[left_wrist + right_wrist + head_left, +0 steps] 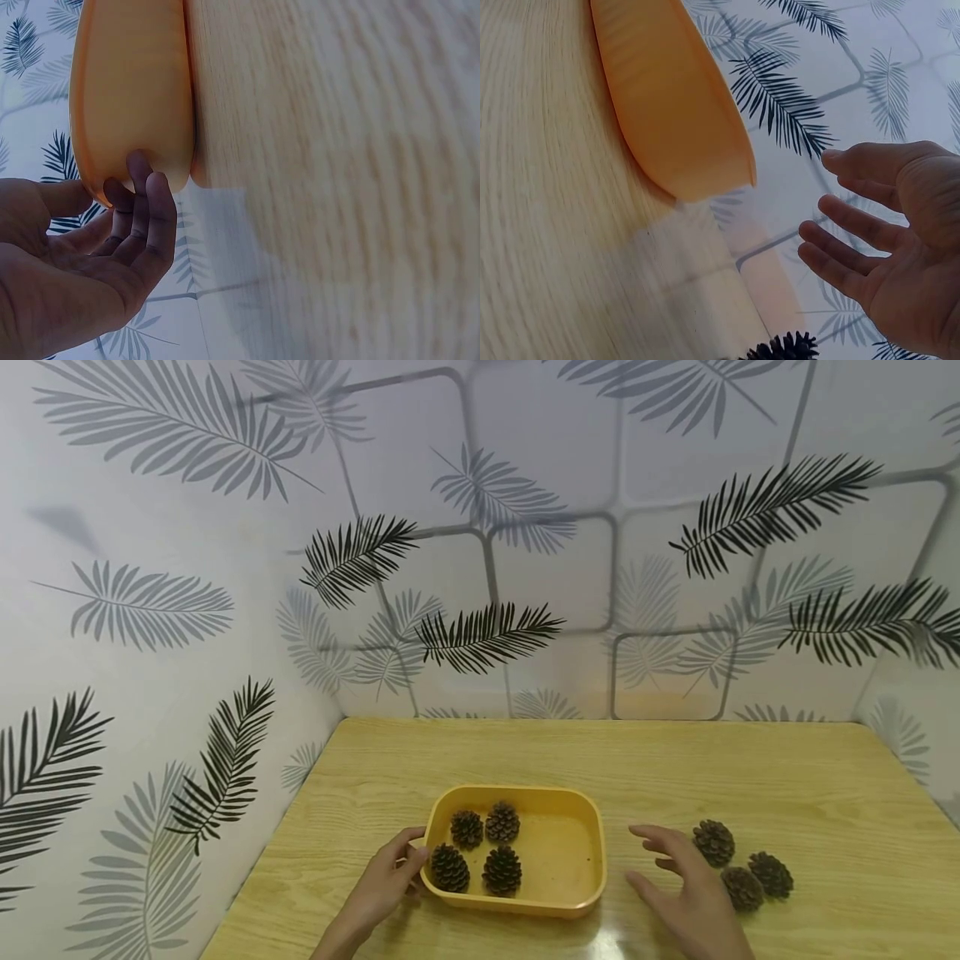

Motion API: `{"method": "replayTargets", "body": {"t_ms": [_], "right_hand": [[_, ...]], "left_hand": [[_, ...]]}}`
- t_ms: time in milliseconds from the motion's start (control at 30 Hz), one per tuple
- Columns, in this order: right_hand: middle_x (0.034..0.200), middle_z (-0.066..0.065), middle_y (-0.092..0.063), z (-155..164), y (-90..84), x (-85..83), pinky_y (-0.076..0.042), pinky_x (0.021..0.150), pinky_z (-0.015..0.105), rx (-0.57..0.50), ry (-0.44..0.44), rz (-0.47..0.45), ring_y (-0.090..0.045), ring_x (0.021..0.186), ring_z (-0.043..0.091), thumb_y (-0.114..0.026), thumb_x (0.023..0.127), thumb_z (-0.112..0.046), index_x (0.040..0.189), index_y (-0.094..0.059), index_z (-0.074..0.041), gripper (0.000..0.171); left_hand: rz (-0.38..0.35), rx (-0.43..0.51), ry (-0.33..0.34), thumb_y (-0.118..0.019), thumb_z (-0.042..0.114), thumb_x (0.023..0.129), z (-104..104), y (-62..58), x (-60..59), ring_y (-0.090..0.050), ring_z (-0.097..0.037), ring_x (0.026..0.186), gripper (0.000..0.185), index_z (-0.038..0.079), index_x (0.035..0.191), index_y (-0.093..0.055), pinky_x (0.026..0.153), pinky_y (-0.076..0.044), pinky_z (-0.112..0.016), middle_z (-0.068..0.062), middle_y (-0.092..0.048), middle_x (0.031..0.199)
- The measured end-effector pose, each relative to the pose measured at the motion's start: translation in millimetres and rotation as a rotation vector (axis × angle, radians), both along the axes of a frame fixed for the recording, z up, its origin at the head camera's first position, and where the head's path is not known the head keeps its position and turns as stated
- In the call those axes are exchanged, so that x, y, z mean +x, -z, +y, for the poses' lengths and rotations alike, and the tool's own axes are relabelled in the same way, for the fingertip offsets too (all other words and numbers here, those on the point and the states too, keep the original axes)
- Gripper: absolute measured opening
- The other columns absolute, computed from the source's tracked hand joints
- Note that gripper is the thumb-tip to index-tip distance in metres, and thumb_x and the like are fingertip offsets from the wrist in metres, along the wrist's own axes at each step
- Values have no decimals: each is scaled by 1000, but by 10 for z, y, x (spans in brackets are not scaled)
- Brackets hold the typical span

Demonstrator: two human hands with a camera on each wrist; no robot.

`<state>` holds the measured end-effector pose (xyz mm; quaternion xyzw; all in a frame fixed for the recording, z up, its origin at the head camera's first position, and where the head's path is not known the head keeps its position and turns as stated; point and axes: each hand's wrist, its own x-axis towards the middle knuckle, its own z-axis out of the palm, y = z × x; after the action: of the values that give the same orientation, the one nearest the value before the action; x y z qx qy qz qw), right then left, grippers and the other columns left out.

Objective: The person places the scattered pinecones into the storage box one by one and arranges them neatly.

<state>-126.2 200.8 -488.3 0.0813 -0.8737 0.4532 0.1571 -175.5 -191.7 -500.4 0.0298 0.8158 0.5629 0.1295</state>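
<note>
The left hand rests at the left end of the tray, its fingers lightly curled with the fingertips touching the smooth outer wall just under the rim and the thumb on the rim near the corner; it steadies rather than grips. The right hand hovers just above the bench, fingers spread and relaxed, holding nothing, between the tray's right end and three loose pine cones that lie close together just beside its fingers. The tray is a shallow rounded rectangle of glossy orange-yellow plastic with soft corners and a rolled lip, sitting flat near the front middle of the bench. Inside it, gathered at the left half, are four pine cones, dark brown, rough and scaly, roundish with open woody scales; the tray's right half shows bare plastic. The bench is pale wood-grain laminate with a faint sheen. Behind and to both sides stand white walls printed with grey and black palm fronds.
</note>
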Motion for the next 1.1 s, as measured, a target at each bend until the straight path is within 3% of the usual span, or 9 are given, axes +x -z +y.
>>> {"method": "replayTargets", "body": {"t_ms": [400, 600, 800, 1100], "right_hand": [[125, 10, -66, 218, 73, 39, -63, 80, 40, 78, 44, 27, -65, 106, 36, -85, 84, -1, 135, -64, -11, 56], [125, 13, -66, 356, 150, 58, -62, 75, 33, 93, 72, 28, -65, 104, 36, -85, 83, 1, 134, -65, -9, 56], [126, 17, -65, 496, 189, 89, -59, 68, 24, 127, 96, -40, -64, 103, 39, -85, 85, 0, 135, -63, -6, 55], [119, 20, -65, 619, 186, 131, -58, 66, 24, 156, 114, -115, -67, 96, 33, -84, 85, -1, 134, -62, -1, 54]], "left_hand": [[11, -16, -6, -51, 20, 112, -8, 43, -16, -67, -27, 77, 45, -2, 151, -47, 69, -62, -44, -10, -58, 95], [13, -17, -7, -51, 19, 112, -9, 53, -30, -67, -27, 77, 44, -1, 151, -47, 67, -62, -43, -10, -58, 95], [22, -20, -4, -51, 17, 112, -2, 44, -32, -67, -27, 77, 42, 1, 150, -49, 67, -62, -42, -10, -57, 93], [24, -17, -8, -52, 18, 111, 6, 24, -18, -68, -28, 78, 44, 0, 151, -48, 68, -62, -44, -11, -58, 94]]}}
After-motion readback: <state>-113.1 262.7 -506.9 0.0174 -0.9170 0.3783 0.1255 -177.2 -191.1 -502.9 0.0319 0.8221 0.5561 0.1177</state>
